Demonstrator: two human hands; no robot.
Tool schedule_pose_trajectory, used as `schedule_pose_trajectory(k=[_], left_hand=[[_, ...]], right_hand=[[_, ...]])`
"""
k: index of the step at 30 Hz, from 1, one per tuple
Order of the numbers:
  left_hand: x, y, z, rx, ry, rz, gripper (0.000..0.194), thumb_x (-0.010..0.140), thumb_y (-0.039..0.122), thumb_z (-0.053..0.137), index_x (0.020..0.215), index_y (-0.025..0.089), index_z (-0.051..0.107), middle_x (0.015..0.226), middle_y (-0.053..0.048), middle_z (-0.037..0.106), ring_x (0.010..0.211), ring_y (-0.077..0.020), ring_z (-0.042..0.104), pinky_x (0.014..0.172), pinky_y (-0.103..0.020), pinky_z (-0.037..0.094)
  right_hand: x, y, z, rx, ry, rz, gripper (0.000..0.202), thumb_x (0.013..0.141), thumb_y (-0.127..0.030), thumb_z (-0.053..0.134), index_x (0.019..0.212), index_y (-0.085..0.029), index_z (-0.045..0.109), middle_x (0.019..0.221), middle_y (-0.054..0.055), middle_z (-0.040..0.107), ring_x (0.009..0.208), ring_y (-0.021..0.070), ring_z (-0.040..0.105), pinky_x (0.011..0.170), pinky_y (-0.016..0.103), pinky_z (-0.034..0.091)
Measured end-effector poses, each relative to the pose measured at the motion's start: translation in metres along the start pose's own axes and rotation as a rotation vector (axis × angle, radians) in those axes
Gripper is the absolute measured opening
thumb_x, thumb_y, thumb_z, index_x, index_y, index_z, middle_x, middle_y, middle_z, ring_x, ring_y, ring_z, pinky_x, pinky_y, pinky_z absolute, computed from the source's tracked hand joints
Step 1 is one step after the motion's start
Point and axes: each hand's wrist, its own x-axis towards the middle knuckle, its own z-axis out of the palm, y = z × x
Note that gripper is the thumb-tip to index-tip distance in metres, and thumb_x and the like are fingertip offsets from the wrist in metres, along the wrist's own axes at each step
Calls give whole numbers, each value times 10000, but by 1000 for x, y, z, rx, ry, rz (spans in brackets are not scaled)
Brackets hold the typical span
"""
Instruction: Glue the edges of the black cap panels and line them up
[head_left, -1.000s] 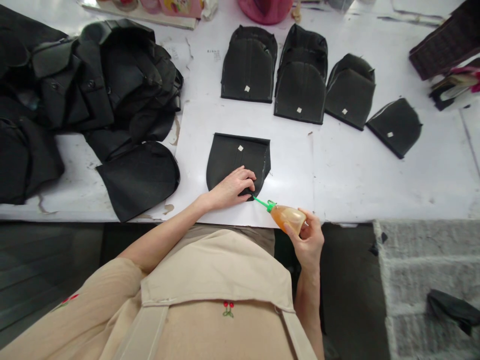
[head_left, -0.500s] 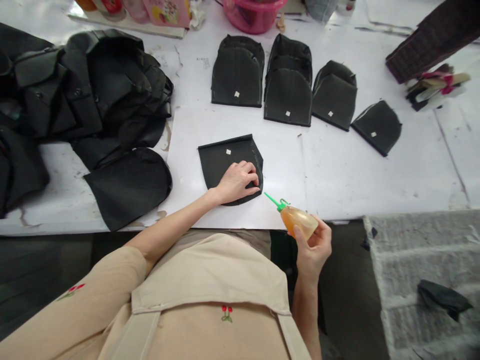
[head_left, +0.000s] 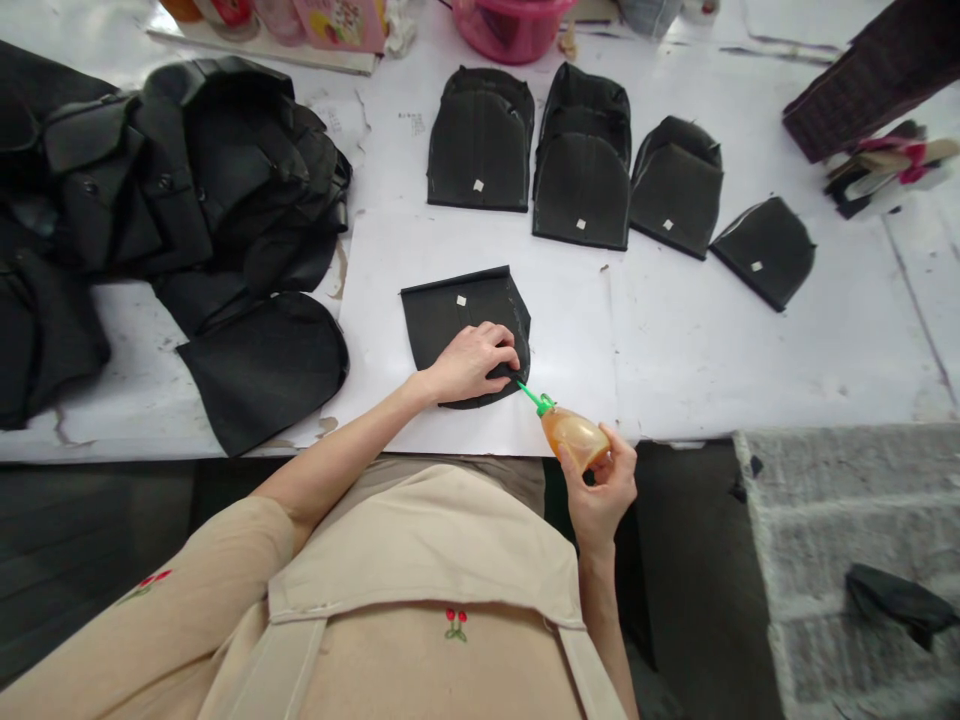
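A black pocket-shaped piece with a small white square sticker lies on the table near its front edge. My left hand rests on it, fingers curled and thumb close to its lower right edge, pinching the material there. In my right hand is a squeeze bottle, tilted, with amber liquid inside. Its thin green nozzle points up and left, and the tip meets the piece's edge beside my left thumb. Whether any liquid is coming out cannot be made out.
Behind lie several similar black pieces in a row. A heap of black pieces covers the left side. A pink basin and a box stand at the back. Tools stand at right, above a grey padded surface.
My right hand has moved left and slightly up with the squeeze bottle, bringing its nozzle tip from beside the black piece onto its edge. My left hand has stayed on the piece.
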Motion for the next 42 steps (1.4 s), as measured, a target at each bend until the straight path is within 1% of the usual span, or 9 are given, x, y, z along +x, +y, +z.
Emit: schedule_pose_trajectory(k=[2,6,13,18,24,30,33,37,42], left_hand=[[-3,-1,0,7,-8,10,189,884,229,677,1062,238,739,1262,-89,639,1200,-280,573,938,-411,451],[-5,-2,2,-8,8,2,197,897,240,658,1079,240,734,1281,-92,635,1224,-283,570,952,-426,452],[-6,-2,2,-43,16,-14,197,897,245,652,1077,250,731,1284,-85,638,1222,-282,563,960,-427,446],[-5,-3,3,-53,20,-18,190,893,246,659,1068,252,732,1282,-83,638,1218,-280,560,948,-419,442],[-1,-3,5,-62,37,-25,191,891,245,664,1070,252,730,1277,-80,635,1208,-280,559,943,-425,436],[2,-4,3,-82,21,-18,202,898,251,667,1089,252,733,1293,-87,634,1219,-285,564,977,-437,459],[-7,-9,-8,-98,-18,33,269,903,258,677,1168,246,719,1316,-111,625,1255,-292,565,1023,-445,474],[-30,-17,-19,-109,-34,46,365,877,309,733,1233,235,712,1371,-142,596,1309,-323,548,1113,-498,452],[-49,-27,-11,-181,20,-11,377,881,277,712,1257,271,705,1452,-112,563,1417,-318,479,1181,-529,412]], right_hand=[[-3,2,-3,-50,-16,-35,568,799,-483,826,1238,-183,626,1152,138,706,947,268,736,754,374,643],[-7,4,-7,-95,-25,-55,574,806,-493,822,1253,-196,620,1169,145,706,997,296,734,781,409,650],[-10,4,-5,-102,-14,-114,572,807,-458,833,1271,-203,618,1160,133,702,1015,295,724,803,413,650],[-12,1,-3,-53,-62,-69,551,819,-443,823,1267,-195,618,1167,134,705,991,284,731,764,384,644],[-13,-6,1,-10,-17,-3,552,802,-444,834,1243,-180,633,1144,124,708,924,256,737,743,358,640],[-16,-7,5,10,-59,19,568,791,-470,833,1237,-178,637,1126,120,714,912,256,741,730,354,642],[-16,-5,4,8,-56,38,568,799,-483,823,1240,-183,629,1136,123,715,932,261,739,759,372,647],[-15,-3,2,26,-67,47,578,795,-472,832,1248,-182,622,1148,130,713,941,266,741,792,392,648],[-19,-3,3,41,-82,20,577,781,-431,853,1252,-180,632,1147,124,716,954,277,742,771,389,649]])
